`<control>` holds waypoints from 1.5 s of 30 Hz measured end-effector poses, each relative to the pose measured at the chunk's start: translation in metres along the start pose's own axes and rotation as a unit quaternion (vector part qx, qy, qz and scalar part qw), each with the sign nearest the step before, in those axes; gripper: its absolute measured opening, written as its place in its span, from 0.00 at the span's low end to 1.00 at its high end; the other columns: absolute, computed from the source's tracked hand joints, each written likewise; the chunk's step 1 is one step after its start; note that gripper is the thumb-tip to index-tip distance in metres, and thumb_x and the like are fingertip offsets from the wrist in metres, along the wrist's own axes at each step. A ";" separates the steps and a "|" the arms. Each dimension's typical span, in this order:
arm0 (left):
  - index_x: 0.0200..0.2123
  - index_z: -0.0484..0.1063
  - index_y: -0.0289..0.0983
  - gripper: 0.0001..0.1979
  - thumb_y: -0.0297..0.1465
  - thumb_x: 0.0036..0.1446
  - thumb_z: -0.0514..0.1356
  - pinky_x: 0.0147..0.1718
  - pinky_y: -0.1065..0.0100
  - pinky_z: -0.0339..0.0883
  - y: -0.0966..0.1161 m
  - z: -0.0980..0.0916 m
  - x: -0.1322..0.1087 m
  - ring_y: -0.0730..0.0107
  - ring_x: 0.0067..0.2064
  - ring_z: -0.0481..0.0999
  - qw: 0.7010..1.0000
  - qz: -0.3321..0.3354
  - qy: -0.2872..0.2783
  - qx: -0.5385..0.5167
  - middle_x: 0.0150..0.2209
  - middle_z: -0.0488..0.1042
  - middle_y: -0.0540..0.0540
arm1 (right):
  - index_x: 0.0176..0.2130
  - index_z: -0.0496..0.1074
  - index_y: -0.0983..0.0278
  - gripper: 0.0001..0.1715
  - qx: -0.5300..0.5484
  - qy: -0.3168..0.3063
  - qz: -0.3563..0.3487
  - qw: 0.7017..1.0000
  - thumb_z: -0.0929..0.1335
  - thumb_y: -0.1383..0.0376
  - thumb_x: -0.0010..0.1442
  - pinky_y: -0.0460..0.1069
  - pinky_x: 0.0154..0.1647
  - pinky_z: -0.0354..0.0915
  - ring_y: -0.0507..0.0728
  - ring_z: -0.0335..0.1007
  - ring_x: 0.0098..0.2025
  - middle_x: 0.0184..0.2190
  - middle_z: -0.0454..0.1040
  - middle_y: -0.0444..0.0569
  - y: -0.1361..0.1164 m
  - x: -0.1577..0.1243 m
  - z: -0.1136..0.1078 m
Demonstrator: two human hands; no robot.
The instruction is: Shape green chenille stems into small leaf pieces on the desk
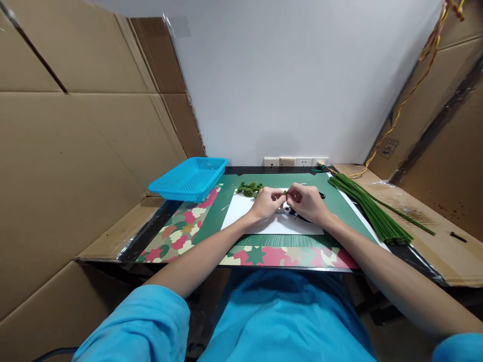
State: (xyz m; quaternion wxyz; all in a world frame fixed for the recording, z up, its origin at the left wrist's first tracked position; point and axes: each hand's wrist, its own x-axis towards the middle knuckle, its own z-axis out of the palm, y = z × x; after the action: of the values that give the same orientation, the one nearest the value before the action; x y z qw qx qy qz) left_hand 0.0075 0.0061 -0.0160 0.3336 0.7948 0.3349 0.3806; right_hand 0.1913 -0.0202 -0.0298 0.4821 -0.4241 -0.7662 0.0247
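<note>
Over the white paper [237, 216] my left hand [266, 203] and my right hand [308, 202] meet, fingertips closed. Pinched between them is a small green pipe cleaner piece [285, 193], mostly hidden by the fingers. Just left of my left hand lies a little heap of bent green pipe cleaners [249, 189]. Under my right hand a black-handled tool [301, 217] is partly covered, so its kind does not show. Beside it is a small white round thing [287, 209].
A bundle of long green pipe cleaners [372, 208] lies at the right, one stem apart from it. A blue plastic basket [184, 193] stands at the back left. Cardboard walls flank the table, and wall sockets [304, 162] with a yellow-red wire [400, 108] are behind.
</note>
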 end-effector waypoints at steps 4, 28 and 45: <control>0.33 0.80 0.34 0.11 0.34 0.59 0.59 0.29 0.70 0.61 0.000 -0.006 0.000 0.71 0.28 0.69 1.000 -0.005 0.003 -0.003 0.26 0.75 0.49 | 0.32 0.71 0.60 0.03 -0.019 -0.003 -0.011 1.000 0.67 0.69 0.58 0.46 0.27 0.60 0.52 0.66 0.22 0.23 0.74 0.42 0.005 0.000 -0.003; 0.46 0.84 0.35 0.20 0.45 0.64 0.62 0.27 0.71 0.62 0.005 -0.004 -0.001 0.73 0.29 0.71 0.999 0.018 0.041 -0.026 0.35 0.78 0.45 | 0.43 0.77 0.61 0.07 -0.012 0.035 -0.024 0.999 0.69 0.64 0.66 0.47 0.29 0.68 0.53 0.76 0.26 0.39 0.83 0.48 0.002 0.001 -0.009; 0.22 0.74 0.34 0.13 0.37 0.53 0.63 0.18 0.71 0.55 0.011 -0.008 0.003 0.77 0.15 0.61 0.973 -0.111 -0.059 -0.192 0.15 0.60 0.54 | 0.33 0.76 0.59 0.09 -0.045 0.013 -0.053 0.998 0.67 0.68 0.63 0.48 0.31 0.61 0.53 0.71 0.27 0.29 0.77 0.45 0.004 -0.002 -0.013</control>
State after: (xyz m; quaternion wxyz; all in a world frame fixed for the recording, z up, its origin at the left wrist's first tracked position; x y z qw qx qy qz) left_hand 0.0051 0.0042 -0.0021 0.5393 0.6949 0.3211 0.3510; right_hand 0.2035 -0.0236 -0.0260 0.4730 -0.4046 -0.7816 -0.0406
